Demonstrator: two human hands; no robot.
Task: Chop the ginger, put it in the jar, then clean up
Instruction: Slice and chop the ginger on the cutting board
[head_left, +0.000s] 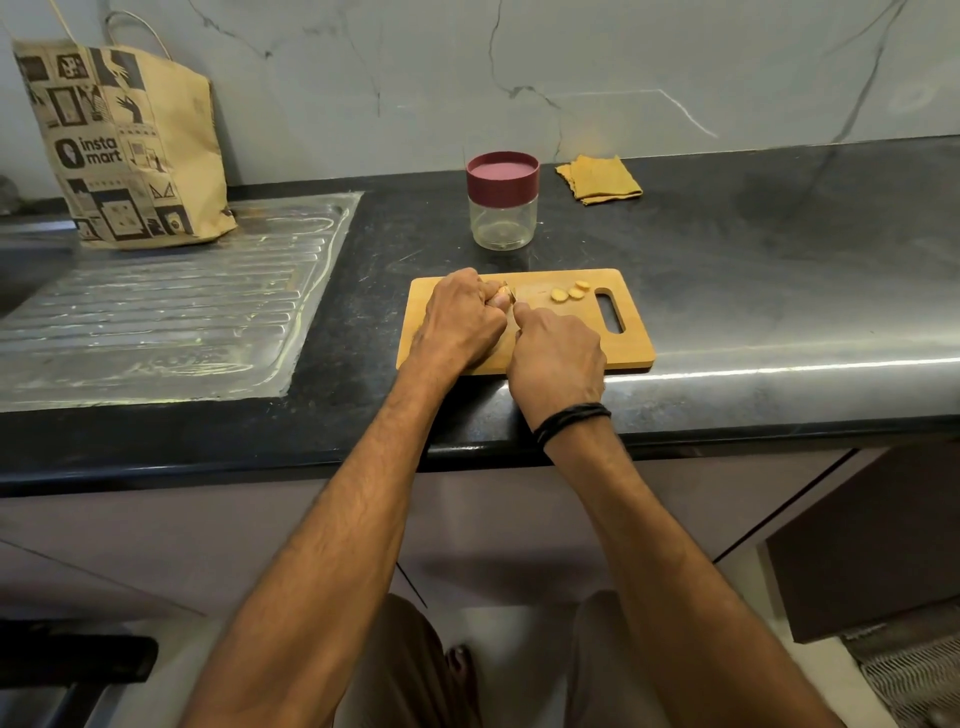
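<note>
One long black stone counter (727, 249), polished and speckled. Ribbed steel drainboard (156, 312) at left with a printed paper bag (124, 145) on it. Flat wooden board (631, 343) at the front edge, slot handle to the right. Clear jar (503, 218) behind the board, maroon lid (503, 174) on. Folded yellow cloth (598, 179) near the jar. Left hand (457, 325) is curled, pinching the ginger (500, 297) down on the board. Right hand (558, 358) is fisted round a knife (513, 300), mostly hidden. Three pale slices (570, 292) lie beside the slot. The ginger looks firm, knobbly and light, likely to roll; grip the uncut end with fingertips tucked. Slices are probably damp and clingy; scrape them, don't pick.
</note>
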